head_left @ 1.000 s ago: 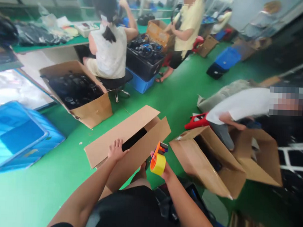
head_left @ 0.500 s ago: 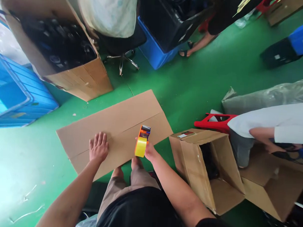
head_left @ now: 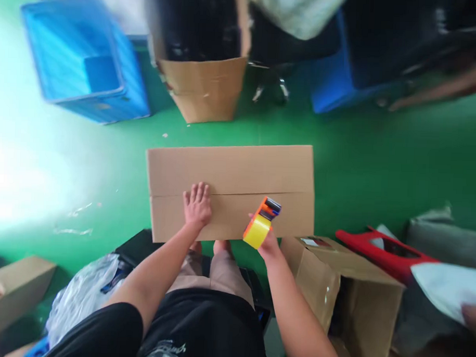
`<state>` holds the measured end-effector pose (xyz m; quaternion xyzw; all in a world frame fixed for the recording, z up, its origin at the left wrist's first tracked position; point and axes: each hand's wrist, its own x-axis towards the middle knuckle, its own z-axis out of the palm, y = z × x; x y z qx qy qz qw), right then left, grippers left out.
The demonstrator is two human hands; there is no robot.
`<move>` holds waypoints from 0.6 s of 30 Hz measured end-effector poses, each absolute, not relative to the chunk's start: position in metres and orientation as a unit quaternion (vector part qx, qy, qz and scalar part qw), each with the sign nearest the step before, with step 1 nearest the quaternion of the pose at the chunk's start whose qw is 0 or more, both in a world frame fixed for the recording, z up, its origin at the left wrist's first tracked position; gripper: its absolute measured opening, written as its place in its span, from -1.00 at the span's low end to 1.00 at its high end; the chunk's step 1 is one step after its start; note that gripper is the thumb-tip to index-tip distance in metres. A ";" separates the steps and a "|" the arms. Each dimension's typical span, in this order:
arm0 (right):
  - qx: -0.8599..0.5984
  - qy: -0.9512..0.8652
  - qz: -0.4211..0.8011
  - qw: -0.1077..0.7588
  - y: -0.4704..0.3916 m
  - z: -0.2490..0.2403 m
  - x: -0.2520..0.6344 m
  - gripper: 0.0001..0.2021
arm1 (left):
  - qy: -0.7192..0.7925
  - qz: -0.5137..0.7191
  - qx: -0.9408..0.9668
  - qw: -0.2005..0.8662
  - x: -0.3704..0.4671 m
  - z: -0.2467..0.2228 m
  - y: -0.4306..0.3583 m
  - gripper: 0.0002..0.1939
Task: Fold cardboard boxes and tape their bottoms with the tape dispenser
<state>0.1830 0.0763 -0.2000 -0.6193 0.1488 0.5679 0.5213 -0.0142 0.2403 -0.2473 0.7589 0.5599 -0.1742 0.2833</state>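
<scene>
A closed cardboard box [head_left: 238, 170] lies in front of me, its top flaps meeting along a lengthwise seam. My left hand [head_left: 198, 204] rests palm down across the seam, left of the middle, fingers spread. In my right hand [head_left: 267, 243] is an orange tape dispenser [head_left: 259, 224] with a roll of yellow tape, held above the right part of the box. The fingers wrapped round its handle are mostly hidden behind the roll.
Beyond the box stand a blue bin [head_left: 135, 86], a tall filled carton [head_left: 208, 89] and a chair base [head_left: 270, 88]. An open carton [head_left: 370, 308] and red stool [head_left: 391, 251] are at right, near a person. A plastic bag [head_left: 81, 293] lies at left.
The view has turned, so the box now lies level across it and the surroundings have shifted. The left hand is still flat on the box, and the right hand still holds the dispenser, now tilted more.
</scene>
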 end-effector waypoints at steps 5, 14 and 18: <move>-0.660 0.129 0.583 0.457 0.067 -0.200 0.196 -0.46 | 0.585 -0.056 0.745 0.316 -0.005 -0.271 0.214 -0.28; -0.797 -0.104 0.442 0.399 0.137 -0.181 0.197 -0.67 | 0.532 0.044 0.785 0.315 0.003 -0.300 0.198 -0.33; -0.735 -0.356 0.495 0.296 0.242 -0.156 0.136 -0.48 | 0.515 0.095 0.778 0.348 0.013 -0.308 0.202 -0.36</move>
